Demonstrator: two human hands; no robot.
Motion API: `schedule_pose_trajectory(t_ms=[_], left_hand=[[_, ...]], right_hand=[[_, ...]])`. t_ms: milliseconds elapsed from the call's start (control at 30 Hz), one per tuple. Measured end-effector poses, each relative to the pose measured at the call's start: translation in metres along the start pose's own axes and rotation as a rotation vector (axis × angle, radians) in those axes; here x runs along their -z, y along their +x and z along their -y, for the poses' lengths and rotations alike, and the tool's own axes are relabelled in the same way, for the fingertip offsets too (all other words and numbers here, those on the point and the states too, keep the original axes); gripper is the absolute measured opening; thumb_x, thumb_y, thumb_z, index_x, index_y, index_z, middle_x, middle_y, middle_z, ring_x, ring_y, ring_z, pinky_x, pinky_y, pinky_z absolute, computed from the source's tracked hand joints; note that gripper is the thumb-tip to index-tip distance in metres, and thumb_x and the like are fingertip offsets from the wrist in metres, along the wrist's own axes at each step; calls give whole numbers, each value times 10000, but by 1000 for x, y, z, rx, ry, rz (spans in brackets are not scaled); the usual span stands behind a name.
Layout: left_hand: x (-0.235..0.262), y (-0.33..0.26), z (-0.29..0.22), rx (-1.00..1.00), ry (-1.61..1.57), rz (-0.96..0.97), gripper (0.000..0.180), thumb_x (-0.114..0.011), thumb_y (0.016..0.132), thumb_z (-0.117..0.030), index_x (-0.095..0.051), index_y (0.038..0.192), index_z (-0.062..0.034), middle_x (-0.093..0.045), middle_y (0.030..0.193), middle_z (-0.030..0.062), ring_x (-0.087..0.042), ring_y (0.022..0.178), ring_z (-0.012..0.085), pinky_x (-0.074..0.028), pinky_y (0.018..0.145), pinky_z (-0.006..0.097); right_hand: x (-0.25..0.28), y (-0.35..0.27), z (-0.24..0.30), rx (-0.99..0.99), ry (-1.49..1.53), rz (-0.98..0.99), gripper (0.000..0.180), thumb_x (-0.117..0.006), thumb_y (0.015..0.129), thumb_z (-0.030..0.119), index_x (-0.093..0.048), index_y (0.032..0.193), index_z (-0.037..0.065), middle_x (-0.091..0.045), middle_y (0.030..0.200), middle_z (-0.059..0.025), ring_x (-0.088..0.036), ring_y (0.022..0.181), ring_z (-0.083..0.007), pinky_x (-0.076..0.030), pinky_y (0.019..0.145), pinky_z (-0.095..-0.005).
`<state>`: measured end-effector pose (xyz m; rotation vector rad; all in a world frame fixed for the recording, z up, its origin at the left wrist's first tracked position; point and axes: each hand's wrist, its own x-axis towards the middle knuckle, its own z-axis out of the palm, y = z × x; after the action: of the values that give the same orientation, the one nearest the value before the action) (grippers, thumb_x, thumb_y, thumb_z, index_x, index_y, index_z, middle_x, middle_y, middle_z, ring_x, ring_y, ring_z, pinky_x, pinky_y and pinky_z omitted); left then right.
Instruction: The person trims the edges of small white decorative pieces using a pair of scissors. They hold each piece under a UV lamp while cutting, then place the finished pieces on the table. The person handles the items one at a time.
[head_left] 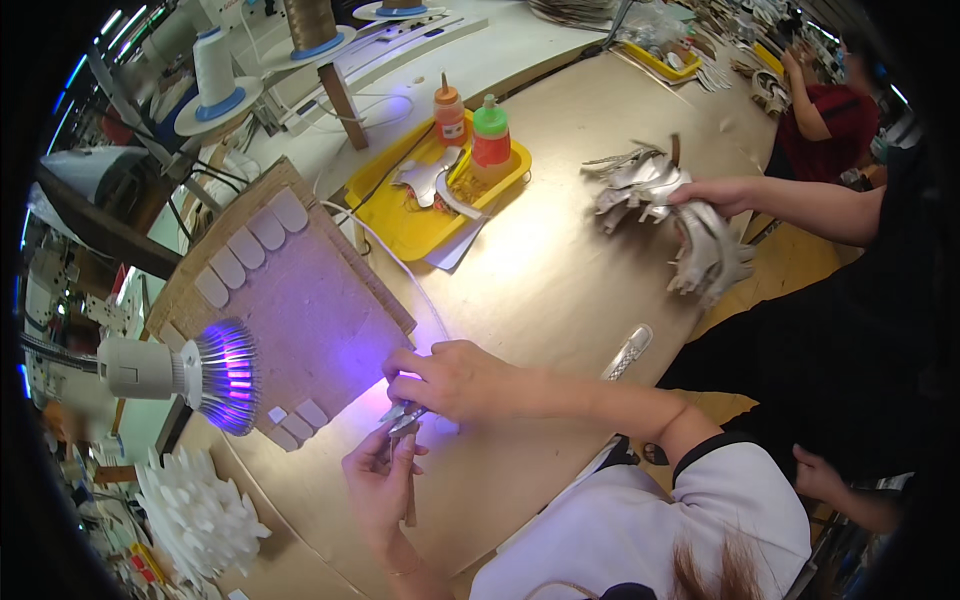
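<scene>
Over the bench, in front of the board's near corner, both of my hands meet at a small silvery piece (pixel 403 417) that looks like cut shoe-upper material. My left hand (pixel 378 485) pinches it from below, with a narrow brownish strip (pixel 411 508) hanging beside the thumb. My right hand (pixel 462 380) is closed on its upper end, fingers bent over it. Whether a small tool is also in the right fingers cannot be made out. Purplish light falls on the piece from a lamp (pixel 180 372) to the left.
A slanted board (pixel 290 285) carries rounded pale pieces (pixel 247 247). Behind it stands a yellow tray (pixel 400 232) with two bottles (pixel 490 135). White pieces (pixel 195 510) are heaped at lower left. On the right, a co-worker's hand (pixel 715 195) holds a silvery bundle (pixel 665 195).
</scene>
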<state>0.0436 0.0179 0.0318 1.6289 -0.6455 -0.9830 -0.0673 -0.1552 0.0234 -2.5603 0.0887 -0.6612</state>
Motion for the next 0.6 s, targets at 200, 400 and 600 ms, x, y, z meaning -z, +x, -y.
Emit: schedule_pose_trajectory(t_ms=[200, 400, 600], left_hand=[[-13, 1, 7, -21, 27, -164, 188, -613, 935, -102, -662, 1014, 61, -684, 853, 96, -684, 709, 152, -515, 518, 234], [-27, 4, -7, -36, -203, -183, 211, -612, 936, -94, -659, 1063, 67, -687, 847, 74, -662, 695, 112, -516, 537, 221], [-32, 13, -4, -106, -141, -315, 238, -598, 938, -97, -653, 1112, 56, -685, 843, 81, -670, 712, 107, -536, 519, 233]], right_hand=[[8, -10, 3, -153, 284, 74, 230, -626, 792, 65, -590, 1019, 75, -523, 1166, -104, -645, 775, -289, -536, 670, -400], [19, -16, 8, -214, 478, 21, 303, -675, 723, -4, -572, 998, 72, -530, 1161, -102, -638, 798, -319, -517, 665, -400], [4, -11, 17, 14, 150, -52, 358, -675, 679, -100, -555, 982, 48, -556, 1095, -136, -641, 798, -255, -521, 647, -317]])
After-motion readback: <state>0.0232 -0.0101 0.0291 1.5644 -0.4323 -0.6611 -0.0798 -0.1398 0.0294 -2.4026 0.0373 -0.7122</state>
